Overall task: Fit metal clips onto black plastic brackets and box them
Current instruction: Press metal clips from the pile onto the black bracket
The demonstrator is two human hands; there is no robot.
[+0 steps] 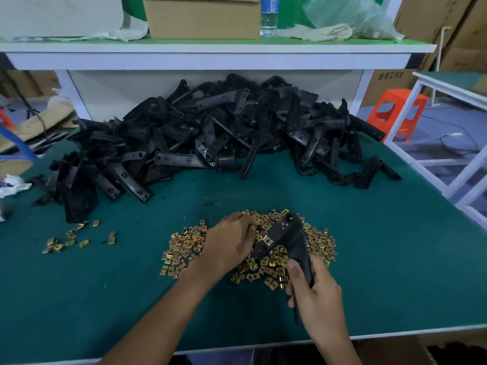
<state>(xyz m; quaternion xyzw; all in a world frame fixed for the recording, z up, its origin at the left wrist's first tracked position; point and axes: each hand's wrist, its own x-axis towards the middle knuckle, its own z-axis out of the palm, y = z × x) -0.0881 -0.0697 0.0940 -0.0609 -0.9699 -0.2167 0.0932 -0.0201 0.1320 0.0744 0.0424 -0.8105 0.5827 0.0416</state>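
My right hand (315,291) grips the lower end of a black plastic bracket (286,238), which slants up over a heap of gold-coloured metal clips (184,246) on the green table mat (382,259). One clip (268,241) sits on the bracket's left arm. My left hand (230,242) has its fingers curled at that arm, among the clips; what they pinch is hidden. A large pile of black brackets (210,133) lies across the back of the table.
A few stray clips (71,239) lie at the left. A white shelf (210,52) above the pile carries a cardboard box (203,18), a water bottle (269,15) and plastic wrap. An orange stool (396,114) and a white frame (448,164) stand at the right.
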